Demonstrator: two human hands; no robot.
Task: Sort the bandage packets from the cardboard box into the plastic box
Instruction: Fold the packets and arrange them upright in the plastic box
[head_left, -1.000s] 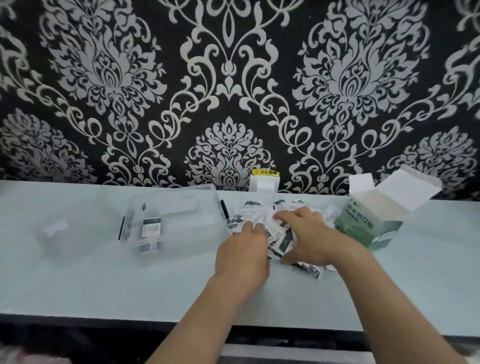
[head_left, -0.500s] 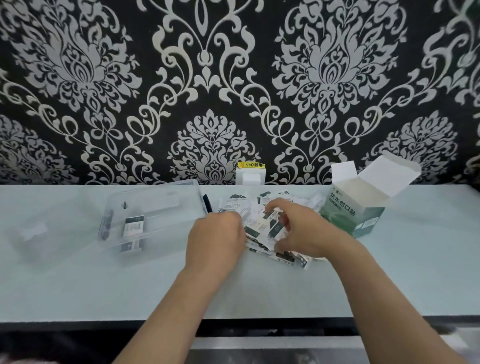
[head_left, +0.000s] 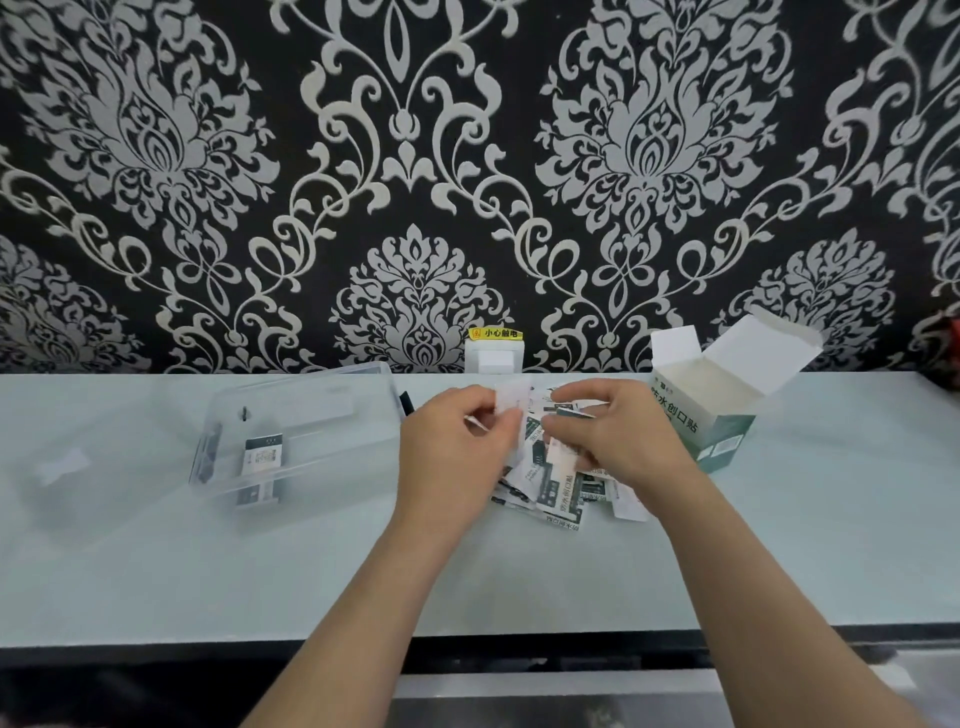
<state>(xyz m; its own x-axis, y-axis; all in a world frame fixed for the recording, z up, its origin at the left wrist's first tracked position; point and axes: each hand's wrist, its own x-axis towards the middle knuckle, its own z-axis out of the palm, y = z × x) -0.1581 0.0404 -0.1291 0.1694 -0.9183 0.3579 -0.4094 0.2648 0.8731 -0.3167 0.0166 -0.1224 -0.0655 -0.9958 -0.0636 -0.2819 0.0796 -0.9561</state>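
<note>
A loose pile of bandage packets lies on the pale table between the clear plastic box on the left and the open green-and-white cardboard box on the right. My left hand pinches a white packet, lifted above the pile. My right hand is curled over the pile and holds packets at its fingertips. One packet lies inside the plastic box.
The clear lid of the plastic box lies at the far left. A white wall socket with a yellow label sits behind the pile against the patterned wall. The table's front edge runs below my forearms.
Both hands have risen off the pile. My left hand, which lay flat on the packets, now pinches a white packet held up; my right hand has lifted packets too.
</note>
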